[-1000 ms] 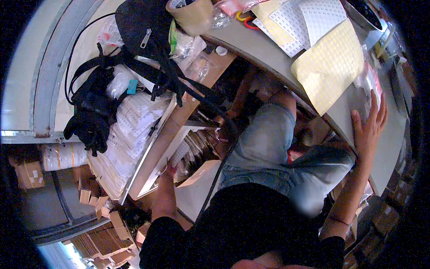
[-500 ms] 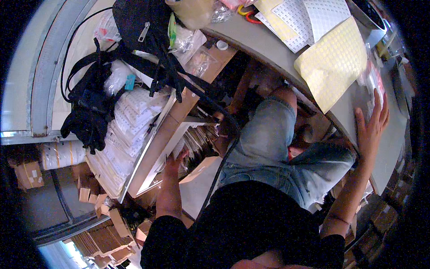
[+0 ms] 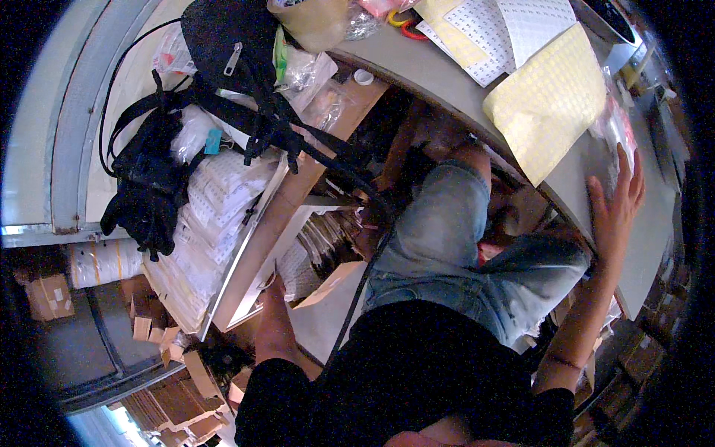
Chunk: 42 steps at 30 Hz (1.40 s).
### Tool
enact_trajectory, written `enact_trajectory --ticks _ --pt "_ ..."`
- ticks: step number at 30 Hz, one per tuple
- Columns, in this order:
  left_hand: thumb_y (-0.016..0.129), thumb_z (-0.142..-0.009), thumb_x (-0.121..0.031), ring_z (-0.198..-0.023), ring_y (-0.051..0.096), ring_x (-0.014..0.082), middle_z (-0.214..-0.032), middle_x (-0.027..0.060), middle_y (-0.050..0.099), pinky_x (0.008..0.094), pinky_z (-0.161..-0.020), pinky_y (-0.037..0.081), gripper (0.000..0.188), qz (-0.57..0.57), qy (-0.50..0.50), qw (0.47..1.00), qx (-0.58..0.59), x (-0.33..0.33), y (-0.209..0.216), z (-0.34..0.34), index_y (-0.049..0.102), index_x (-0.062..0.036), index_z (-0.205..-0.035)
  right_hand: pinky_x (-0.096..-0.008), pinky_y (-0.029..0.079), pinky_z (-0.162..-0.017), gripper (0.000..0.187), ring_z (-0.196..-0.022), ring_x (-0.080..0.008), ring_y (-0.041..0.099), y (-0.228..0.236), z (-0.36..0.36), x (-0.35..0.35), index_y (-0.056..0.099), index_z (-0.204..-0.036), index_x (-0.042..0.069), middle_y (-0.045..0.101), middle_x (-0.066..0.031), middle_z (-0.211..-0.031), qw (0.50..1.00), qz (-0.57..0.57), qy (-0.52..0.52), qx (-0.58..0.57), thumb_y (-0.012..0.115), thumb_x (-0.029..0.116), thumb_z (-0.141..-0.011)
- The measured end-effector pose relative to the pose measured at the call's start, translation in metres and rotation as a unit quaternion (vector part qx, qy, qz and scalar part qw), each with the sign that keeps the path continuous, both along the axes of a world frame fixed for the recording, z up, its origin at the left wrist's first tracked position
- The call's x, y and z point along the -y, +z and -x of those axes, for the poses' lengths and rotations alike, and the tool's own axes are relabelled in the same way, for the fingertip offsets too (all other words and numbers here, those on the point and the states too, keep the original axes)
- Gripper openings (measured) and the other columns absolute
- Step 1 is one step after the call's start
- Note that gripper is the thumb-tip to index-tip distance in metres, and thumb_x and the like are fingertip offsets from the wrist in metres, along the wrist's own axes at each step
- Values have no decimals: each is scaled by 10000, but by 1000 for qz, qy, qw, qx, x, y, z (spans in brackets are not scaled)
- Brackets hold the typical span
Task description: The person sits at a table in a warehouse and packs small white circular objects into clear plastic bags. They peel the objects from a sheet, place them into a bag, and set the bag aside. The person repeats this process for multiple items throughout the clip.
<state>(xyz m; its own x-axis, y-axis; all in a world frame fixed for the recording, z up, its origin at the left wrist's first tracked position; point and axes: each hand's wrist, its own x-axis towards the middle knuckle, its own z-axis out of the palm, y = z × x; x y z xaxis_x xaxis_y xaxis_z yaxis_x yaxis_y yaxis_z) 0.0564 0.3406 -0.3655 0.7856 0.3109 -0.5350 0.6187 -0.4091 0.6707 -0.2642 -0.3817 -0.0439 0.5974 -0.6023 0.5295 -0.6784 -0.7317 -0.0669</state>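
Observation:
My right hand [image 3: 617, 195] lies on the grey tabletop [image 3: 577, 197] with its fingers spread, holding nothing. Its fingertips reach the clear plastic bag with red print [image 3: 617, 123]. On the left, my left hand [image 3: 272, 289] is down beside the edge of an open drawer or compartment [image 3: 328, 287] under the table. Packed inside that compartment is a row of thin flat sheets or packets [image 3: 326, 237]. The left fingers are mostly hidden at the compartment's edge, so I cannot make out what they touch.
Yellow-backed sheets [image 3: 550, 100] and printed label sheets [image 3: 477, 37] lie near red-and-yellow-handled scissors [image 3: 410, 24]. A black bag with straps [image 3: 149, 175] rests by stacked papers [image 3: 212, 223]. A black cable [image 3: 363, 287] crosses beside my leg. Cardboard boxes [image 3: 175, 395] stand lower left.
My left hand has drawn back a little toward me and left, from over the packed sheets to the compartment's edge. My right hand has barely moved. The view has shifted slightly.

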Motion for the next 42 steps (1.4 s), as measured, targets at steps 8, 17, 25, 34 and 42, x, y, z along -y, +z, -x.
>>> enact_trajectory --ticks 8,17,25,34,42 --pt "516 -891 -352 -1210 496 345 -1310 138 535 449 -1053 361 455 -160 -86 983 14 4 -22 -4 523 -50 -1232 -473 225 -1115 621 -1368 -344 280 -2 6 3 425 -1397 165 301 -145 -1499 1000 2 -3 -5 667 303 -842" --pt "549 -839 -371 -1197 507 354 -1282 176 554 403 -1054 367 497 -423 -383 817 82 -3 -65 7 566 -12 -1181 -460 229 -1115 559 -1366 -345 276 -3 0 -4 438 -1388 146 333 -155 -1479 998 -46 -25 31 629 280 -880" --pt "637 -820 -301 -1041 513 289 -1142 114 578 393 -900 402 409 -240 -392 826 326 133 -35 49 586 -50 -1140 -377 417 -1021 296 -1179 -272 545 15 50 0 554 -1178 26 582 -165 -1242 861 -79 54 499 569 -23 -887" --pt "659 -810 -116 -849 599 281 -958 129 619 357 -757 477 211 420 -844 330 -43 411 326 108 624 -41 -1003 -198 204 -357 227 -428 -19 318 48 212 -57 586 -993 53 446 53 -569 742 -79 -87 660 453 237 -1008" --pt "654 -818 -158 -945 572 291 -1057 137 591 393 -806 469 283 340 -939 42 -15 478 461 130 602 -54 -1076 -219 209 -461 347 -522 -35 305 -1 283 -112 603 -905 57 360 58 -601 771 -63 -219 595 441 351 -994"
